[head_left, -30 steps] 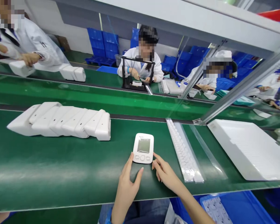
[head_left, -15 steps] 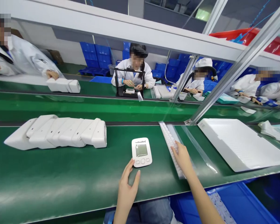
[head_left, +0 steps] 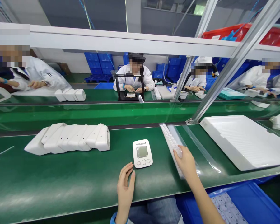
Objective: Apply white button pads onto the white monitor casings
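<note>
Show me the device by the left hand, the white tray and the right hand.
Device (head_left: 142,152): head view, on its grey screen.
White tray (head_left: 248,143): head view, on its bare floor.
Right hand (head_left: 186,161): head view, on its back.

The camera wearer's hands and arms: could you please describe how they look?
The left hand and right hand are both gloveless. No sleeve shows on the right forearm. A blue item, perhaps a wristband, shows at the left wrist.
</note>
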Demonstrator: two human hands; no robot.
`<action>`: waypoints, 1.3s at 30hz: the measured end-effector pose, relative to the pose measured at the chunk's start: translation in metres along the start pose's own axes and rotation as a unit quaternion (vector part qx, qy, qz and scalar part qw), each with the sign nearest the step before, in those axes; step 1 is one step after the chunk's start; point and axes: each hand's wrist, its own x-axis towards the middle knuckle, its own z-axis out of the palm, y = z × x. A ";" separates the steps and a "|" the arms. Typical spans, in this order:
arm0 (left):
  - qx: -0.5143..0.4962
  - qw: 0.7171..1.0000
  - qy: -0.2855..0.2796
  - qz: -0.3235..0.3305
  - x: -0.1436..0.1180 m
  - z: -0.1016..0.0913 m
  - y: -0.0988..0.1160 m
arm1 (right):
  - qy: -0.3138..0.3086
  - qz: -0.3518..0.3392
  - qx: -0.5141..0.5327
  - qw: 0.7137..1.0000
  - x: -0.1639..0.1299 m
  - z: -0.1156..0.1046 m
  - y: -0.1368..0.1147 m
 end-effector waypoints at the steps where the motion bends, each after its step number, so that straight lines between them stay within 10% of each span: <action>1: -0.007 1.000 0.003 -0.002 -0.003 0.000 0.001 | -0.001 -0.001 0.005 1.000 -0.006 -0.001 -0.003; 12: -0.088 0.954 -0.249 -0.144 -0.029 0.065 0.014 | -0.105 -0.031 0.128 0.986 -0.113 -0.019 -0.036; 28: -0.129 0.973 -0.160 -0.107 -0.029 0.088 0.009 | -0.341 0.134 0.294 0.883 -0.161 -0.064 -0.003; 39: -0.181 0.970 -0.120 -0.112 -0.046 0.082 0.030 | -0.301 -0.047 0.165 0.938 -0.141 -0.078 -0.003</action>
